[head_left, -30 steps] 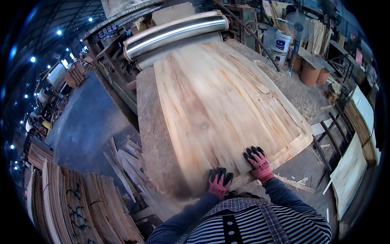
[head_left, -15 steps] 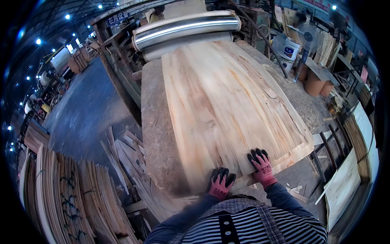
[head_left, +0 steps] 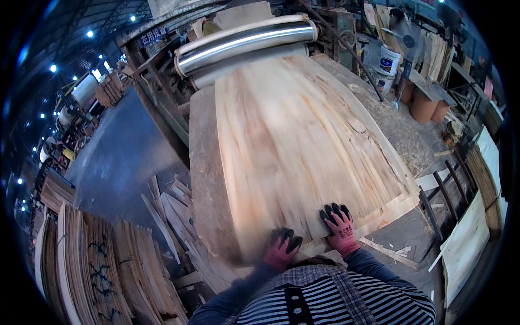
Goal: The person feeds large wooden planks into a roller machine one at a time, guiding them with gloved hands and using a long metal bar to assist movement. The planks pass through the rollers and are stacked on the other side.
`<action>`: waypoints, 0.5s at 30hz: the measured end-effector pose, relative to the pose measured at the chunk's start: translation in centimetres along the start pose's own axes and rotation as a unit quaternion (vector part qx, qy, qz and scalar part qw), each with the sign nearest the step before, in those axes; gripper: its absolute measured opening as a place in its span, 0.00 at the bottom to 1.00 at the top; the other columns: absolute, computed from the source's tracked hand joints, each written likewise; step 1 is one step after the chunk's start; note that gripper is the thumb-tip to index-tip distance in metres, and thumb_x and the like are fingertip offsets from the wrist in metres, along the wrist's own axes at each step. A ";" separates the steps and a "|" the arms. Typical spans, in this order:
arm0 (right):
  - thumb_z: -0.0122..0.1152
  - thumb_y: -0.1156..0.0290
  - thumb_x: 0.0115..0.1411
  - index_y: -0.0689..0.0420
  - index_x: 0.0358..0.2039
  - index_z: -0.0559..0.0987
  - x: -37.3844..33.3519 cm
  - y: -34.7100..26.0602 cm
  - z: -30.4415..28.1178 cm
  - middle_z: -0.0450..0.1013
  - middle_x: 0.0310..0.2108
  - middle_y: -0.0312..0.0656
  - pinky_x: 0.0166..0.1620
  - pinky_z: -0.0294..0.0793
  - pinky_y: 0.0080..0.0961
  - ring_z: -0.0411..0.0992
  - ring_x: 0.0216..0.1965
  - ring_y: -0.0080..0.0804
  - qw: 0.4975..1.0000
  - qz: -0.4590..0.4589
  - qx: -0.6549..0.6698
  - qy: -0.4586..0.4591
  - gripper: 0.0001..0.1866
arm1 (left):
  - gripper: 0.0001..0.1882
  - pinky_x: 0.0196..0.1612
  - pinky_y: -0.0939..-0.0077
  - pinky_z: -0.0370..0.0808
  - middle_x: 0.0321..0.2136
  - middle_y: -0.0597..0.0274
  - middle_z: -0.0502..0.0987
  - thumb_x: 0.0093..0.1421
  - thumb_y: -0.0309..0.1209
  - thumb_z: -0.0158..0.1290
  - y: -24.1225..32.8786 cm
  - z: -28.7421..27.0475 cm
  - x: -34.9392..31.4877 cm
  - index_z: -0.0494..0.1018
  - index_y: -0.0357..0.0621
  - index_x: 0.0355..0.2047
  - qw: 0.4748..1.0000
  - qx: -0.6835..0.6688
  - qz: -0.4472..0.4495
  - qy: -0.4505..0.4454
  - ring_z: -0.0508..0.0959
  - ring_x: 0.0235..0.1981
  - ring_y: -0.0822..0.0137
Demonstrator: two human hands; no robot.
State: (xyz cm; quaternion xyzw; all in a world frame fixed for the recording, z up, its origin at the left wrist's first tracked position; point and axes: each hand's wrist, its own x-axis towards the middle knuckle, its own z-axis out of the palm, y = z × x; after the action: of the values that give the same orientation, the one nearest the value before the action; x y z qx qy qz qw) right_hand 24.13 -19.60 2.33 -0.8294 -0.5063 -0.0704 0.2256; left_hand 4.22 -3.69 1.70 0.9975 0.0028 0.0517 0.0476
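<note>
A wide sheet of wood veneer (head_left: 292, 146) with brown and orange streaks lies on a worn worktable (head_left: 207, 162). Pale edges of other sheets show under its near right corner. Its far edge reaches a long shiny metal roller (head_left: 249, 46). My left hand (head_left: 281, 249), in a pink and black glove, rests at the near edge of the veneer, its fingers stretched and slightly blurred. To its right, my right hand (head_left: 339, 228) lies flat on the sheet with fingers spread, in a matching glove. Neither hand is wrapped round anything.
Bundled veneer sheets (head_left: 103, 265) stand on edge at lower left, beside scrap strips (head_left: 168, 216). Metal bars (head_left: 433, 208) and a leaning pale board (head_left: 466, 246) are at right. A white bucket (head_left: 388, 60) and brown drums (head_left: 422, 108) stand far right.
My right hand has shifted slightly left on the veneer. My left hand has moved slightly left, its fingers blurred now. The whole view has turned a little.
</note>
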 end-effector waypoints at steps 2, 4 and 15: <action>0.64 0.61 0.29 0.47 0.40 0.74 -0.2 0.3 0.4 0.64 0.46 0.41 0.54 0.52 0.47 0.57 0.50 0.47 1.000 -0.007 0.005 -0.001 0.30 | 0.28 0.54 0.40 0.46 0.52 0.44 0.58 0.50 0.42 0.45 0.6 -0.8 0.2 0.58 0.60 0.54 0.995 0.008 -0.031 -0.098 0.57 0.52 0.44; 0.64 0.60 0.29 0.47 0.40 0.74 -0.3 0.6 0.8 0.64 0.46 0.41 0.54 0.52 0.47 0.57 0.50 0.46 1.000 -0.005 -0.007 -0.011 0.30 | 0.29 0.54 0.40 0.43 0.53 0.45 0.55 0.50 0.43 0.45 0.9 -1.4 0.7 0.56 0.61 0.55 0.987 0.007 -0.048 -0.150 0.56 0.53 0.44; 0.65 0.60 0.28 0.46 0.41 0.73 -0.6 0.8 1.1 0.63 0.48 0.40 0.55 0.50 0.46 0.56 0.52 0.44 1.000 0.005 0.003 -0.013 0.32 | 0.31 0.48 0.38 0.52 0.52 0.42 0.55 0.47 0.49 0.48 1.2 0.2 0.1 0.61 0.53 0.51 0.998 -0.016 -0.042 -0.053 0.56 0.52 0.42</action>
State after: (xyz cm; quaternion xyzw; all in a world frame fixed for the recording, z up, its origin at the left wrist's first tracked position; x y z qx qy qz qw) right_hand 24.45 -19.87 0.89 -0.8321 -0.5050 -0.0571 0.2219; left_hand 4.30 -4.89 1.58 0.9970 0.0414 -0.0028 0.0658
